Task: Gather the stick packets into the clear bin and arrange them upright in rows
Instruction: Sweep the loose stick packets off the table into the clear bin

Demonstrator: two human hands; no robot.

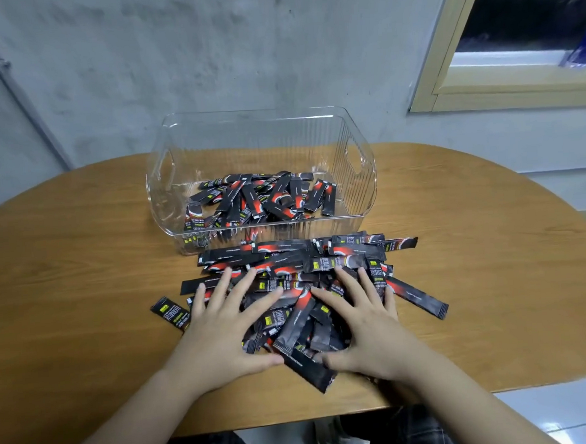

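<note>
Clear bin (357, 170) ribbed, handled, at 12 o'clock on counter, holding black-and-red stick packets (259, 200) lying flat and jumbled, none upright, loose pile of same packets (304, 255) at 6 o'clock of bin, one stray (419, 296) at 4 o'clock.

Under the left hand (222, 324) and right hand (363, 324), part of the loose packet pile (298, 279) is hidden. The right thumb is motion-blurred. Packet print is too small to read. Both forearms run off the bottom edge.
</note>
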